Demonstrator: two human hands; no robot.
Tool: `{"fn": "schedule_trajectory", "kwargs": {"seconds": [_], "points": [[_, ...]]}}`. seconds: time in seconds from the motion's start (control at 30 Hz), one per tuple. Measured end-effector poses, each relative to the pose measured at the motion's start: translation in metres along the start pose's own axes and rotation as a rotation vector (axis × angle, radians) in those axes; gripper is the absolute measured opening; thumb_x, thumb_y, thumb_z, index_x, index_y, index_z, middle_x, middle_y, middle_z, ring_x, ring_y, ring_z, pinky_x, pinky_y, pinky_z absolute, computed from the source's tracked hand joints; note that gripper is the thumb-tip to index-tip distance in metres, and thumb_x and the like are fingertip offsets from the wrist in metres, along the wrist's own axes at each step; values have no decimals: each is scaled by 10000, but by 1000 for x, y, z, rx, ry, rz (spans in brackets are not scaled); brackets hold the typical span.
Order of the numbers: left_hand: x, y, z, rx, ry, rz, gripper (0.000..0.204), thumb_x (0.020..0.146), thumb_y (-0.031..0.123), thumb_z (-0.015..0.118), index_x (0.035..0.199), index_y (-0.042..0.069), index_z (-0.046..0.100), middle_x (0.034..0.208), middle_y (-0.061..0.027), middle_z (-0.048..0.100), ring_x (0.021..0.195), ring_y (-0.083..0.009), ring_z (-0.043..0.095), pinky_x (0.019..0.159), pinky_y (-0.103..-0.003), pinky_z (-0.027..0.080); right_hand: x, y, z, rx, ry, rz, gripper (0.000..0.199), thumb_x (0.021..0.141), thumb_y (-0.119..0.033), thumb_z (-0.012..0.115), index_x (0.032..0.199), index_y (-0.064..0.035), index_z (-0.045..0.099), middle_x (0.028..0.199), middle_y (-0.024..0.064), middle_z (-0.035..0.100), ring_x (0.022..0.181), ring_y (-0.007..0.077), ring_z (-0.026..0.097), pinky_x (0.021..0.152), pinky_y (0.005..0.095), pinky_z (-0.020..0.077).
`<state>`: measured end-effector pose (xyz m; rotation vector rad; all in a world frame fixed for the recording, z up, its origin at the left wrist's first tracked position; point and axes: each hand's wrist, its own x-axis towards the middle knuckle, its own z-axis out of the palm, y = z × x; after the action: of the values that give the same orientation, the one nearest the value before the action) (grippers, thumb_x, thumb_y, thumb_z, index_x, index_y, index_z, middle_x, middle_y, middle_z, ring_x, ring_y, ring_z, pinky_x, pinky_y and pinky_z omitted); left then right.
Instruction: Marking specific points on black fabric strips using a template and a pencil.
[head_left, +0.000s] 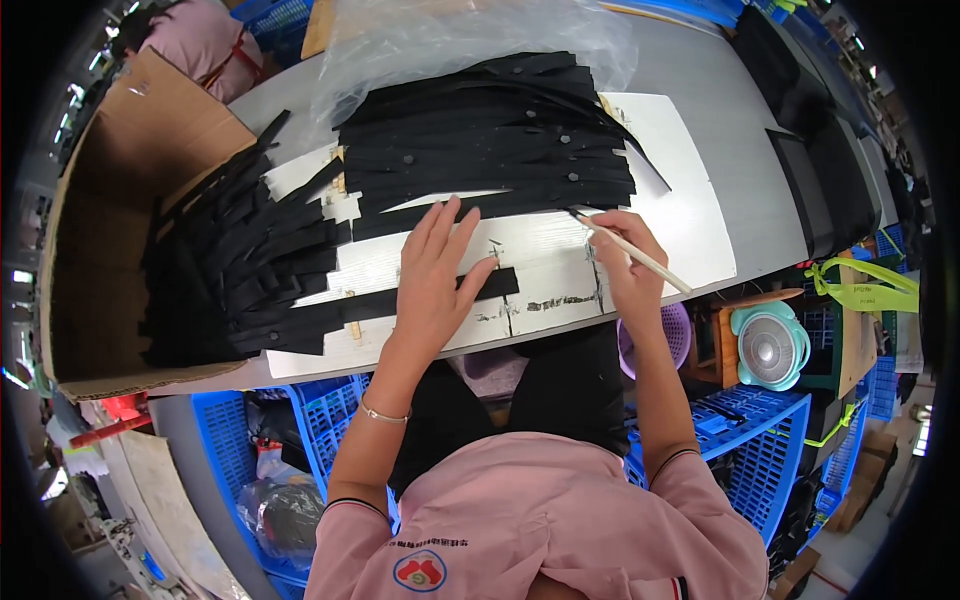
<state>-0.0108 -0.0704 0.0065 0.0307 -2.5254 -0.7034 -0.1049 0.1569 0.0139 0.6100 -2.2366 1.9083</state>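
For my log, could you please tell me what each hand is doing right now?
Left hand: open, palm down over a black strip.
Right hand: closed on a pale stick.

Blk strips (pixel 480 130), ctr: matt, cloth-like. White board (pixel 690 200) underneath: smooth, semi-glossy, dark scuffs (pixel 560 303) nr lower edge. Pale stick (pixel 645 258), R of ctr: smooth, wood or plastic, can't tell. Clear plastic sheet (pixel 400 45), top ctr: thin, shiny, crinkled. Box (pixel 215 115), L: matt brown cardboard. Grey tabletop (pixel 690 70), upper R: smooth, matt. Blue crate (pixel 770 460), lwr R: hard plastic. Pink shirt (pixel 540 500), btm: matt cloth. Bracelet (pixel 385 416): shiny, metal-looking.
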Motion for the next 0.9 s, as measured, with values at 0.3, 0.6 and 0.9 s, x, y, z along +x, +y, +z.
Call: {"fn": "schedule_trajectory", "kwargs": {"seconds": [0.3, 0.6, 0.9], "points": [[-2, 2, 11, 141, -122, -10, 488, 974, 354, 677, 1343, 36, 658, 1425, -148, 607, 1362, -334, 513, 1182, -533, 308, 53, 19, 66, 38, -308, 53, 156, 1003, -158, 647, 987, -16, 709, 726, 14, 625, 622, 53, 484, 580, 241, 398], [-4, 1, 9, 139, -113, -51, 471, 964, 334, 697, 1361, 83, 662, 1441, -111, 610, 1392, -309, 500, 1203, -508, 288, 49, 33, 76, -22, -379, 10, 178, 1031, -157, 621, 995, 3, 689, 764, 43, 652, 647, 90, 580, 596, 266, 440], [-3, 1, 8, 127, -107, -40, 462, 969, 338, 689, 1348, 76, 665, 1444, -123, 603, 1388, -318, 499, 1202, -508, 288, 51, 31, 77, -61, -420, -29, 200, 1040, -161, 611, 1009, 26, 678, 869, 71, 680, 714, 127, 663, 641, 260, 494]]}}
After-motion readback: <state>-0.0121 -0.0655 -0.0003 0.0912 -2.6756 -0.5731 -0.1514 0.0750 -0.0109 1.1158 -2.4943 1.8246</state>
